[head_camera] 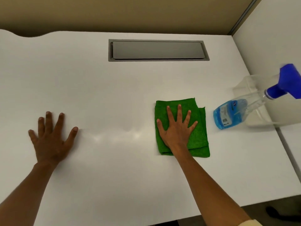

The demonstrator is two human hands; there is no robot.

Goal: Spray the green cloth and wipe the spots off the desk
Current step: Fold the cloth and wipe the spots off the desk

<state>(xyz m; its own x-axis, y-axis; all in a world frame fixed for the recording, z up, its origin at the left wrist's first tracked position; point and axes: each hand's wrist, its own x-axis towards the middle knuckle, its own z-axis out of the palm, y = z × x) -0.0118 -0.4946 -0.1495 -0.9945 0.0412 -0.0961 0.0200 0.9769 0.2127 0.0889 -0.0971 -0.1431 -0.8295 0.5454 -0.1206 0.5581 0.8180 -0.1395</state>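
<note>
Green cloth, folded into a rough rectangle, lies flat on the white worktop, right of centre. Right hand rests palm down on the cloth, fingers straight and spread wide, pressing it to the surface, nothing gripped. Left hand lies flat on the bare worktop well to the left of the cloth, fingers also straight and spread, holding nothing. Spray bottle stands just right of the cloth, apart from it: clear body, blue liquid low inside, blue trigger head toward the right frame edge. A clear plastic container sits right behind the bottle. Beyond the cloth, a grey rectangular cable hatch is set into the worktop, lid closed. Faint glare between the hands; no spots can be made out.
</note>
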